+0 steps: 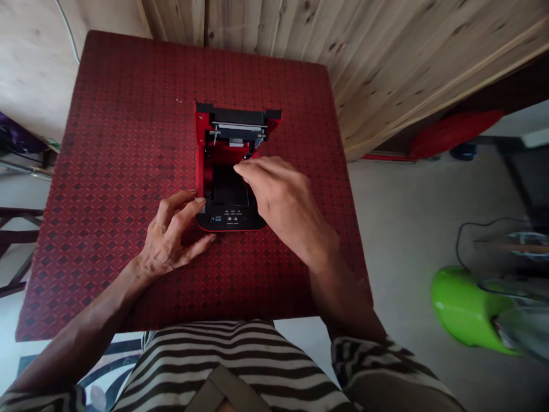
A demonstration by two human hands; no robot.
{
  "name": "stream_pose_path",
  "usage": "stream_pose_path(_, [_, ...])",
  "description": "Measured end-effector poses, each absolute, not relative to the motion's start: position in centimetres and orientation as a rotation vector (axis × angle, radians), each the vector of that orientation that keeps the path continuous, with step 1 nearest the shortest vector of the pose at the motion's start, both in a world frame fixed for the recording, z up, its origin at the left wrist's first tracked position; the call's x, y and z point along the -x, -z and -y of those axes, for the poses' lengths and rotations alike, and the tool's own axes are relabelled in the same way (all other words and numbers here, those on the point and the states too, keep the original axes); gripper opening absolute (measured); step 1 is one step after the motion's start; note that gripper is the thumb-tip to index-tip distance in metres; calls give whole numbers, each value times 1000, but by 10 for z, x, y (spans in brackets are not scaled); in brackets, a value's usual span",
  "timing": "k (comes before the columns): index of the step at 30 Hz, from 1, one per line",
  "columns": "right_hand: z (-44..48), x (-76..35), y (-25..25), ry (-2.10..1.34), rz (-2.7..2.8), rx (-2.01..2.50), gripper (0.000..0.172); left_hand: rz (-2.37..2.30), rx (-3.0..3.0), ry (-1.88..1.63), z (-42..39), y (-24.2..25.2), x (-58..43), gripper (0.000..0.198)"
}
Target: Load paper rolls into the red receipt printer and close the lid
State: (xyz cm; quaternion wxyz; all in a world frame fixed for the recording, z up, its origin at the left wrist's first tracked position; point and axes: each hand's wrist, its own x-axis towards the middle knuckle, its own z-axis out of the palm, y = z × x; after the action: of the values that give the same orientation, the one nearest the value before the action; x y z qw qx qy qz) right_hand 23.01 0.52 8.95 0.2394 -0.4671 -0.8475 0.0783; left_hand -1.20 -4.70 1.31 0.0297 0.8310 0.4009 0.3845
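A small red and black device (231,220) stands on the red patterned table (128,114). Its lid (238,117) is raised, showing a metal bar and a dark inner compartment (229,186). My left hand (171,233) rests at the device's left front corner, fingers spread, two fingertips touching the edge and the thumb on the table in front. Over the right side of the compartment is my right hand (283,203), its fingers pressed together and pointing inward. Whatever lies between those fingertips, if anything, is hidden.
A wooden plank wall (266,28) runs along the table's far side. To the right on the floor sits a bright green bin (465,309) beside a cable. Dark chair parts (17,246) show at the left edge.
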Motion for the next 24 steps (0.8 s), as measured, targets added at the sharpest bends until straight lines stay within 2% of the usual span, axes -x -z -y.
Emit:
stream_pose_path(2, [-26, -216, -93, -273, 2542, 1361, 36, -1245, -2533, -1161, 48, -10, 10, 81])
stream_pose_path(8, [-47, -193, -89, -314, 2805, 1452, 31, -1207, -2457, -1101, 47, -1, 8, 89])
stream_pose_path(16, [-52, -190, -91, -274, 2844, 1447, 33, -1188, -2442, -1113, 46, 0, 9, 90])
stream_pose_path(21, [-48, -184, -104, -300, 2832, 1571, 43, -1202, -2445, -1124, 47, 1, 8, 89])
stream_pose_path(24, [-43, -187, -108, -277, 2781, 1583, 41, -1206, -2443, -1124, 47, 2, 8, 89])
